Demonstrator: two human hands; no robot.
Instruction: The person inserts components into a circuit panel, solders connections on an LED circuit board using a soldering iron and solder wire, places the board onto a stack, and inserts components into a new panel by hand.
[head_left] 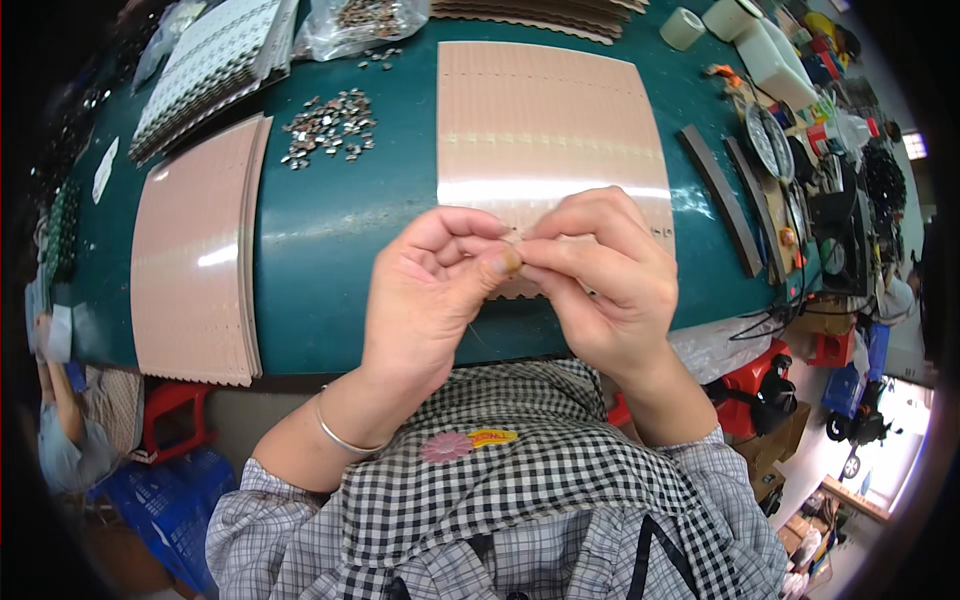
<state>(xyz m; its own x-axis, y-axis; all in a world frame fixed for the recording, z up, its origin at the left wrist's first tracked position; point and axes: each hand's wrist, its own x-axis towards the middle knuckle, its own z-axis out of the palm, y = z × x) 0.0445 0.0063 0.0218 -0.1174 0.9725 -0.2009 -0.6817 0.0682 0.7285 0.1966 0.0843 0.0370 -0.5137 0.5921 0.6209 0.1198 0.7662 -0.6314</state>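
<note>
My left hand [425, 285] and my right hand [615, 275] meet fingertip to fingertip above the near edge of a pinkish-tan sheet [550, 115]. Thumb and forefinger of each are pinched together; whatever sits between them is too small and covered to name. The sheet lies flat on the green table, with rows of fine marks across it and a scalloped near edge. Left of it is a loose heap of small shiny metal pieces [335, 125]. Farther left rests a stack of similar tan sheets [195, 255].
Behind the heap stand a pile of patterned white sheets [210, 65] and a clear bag of metal pieces [365, 25]. Two dark bars [720, 195] lie at the right, near a round clear dish [768, 140] and cables. Another person's arm [65, 395] shows at far left.
</note>
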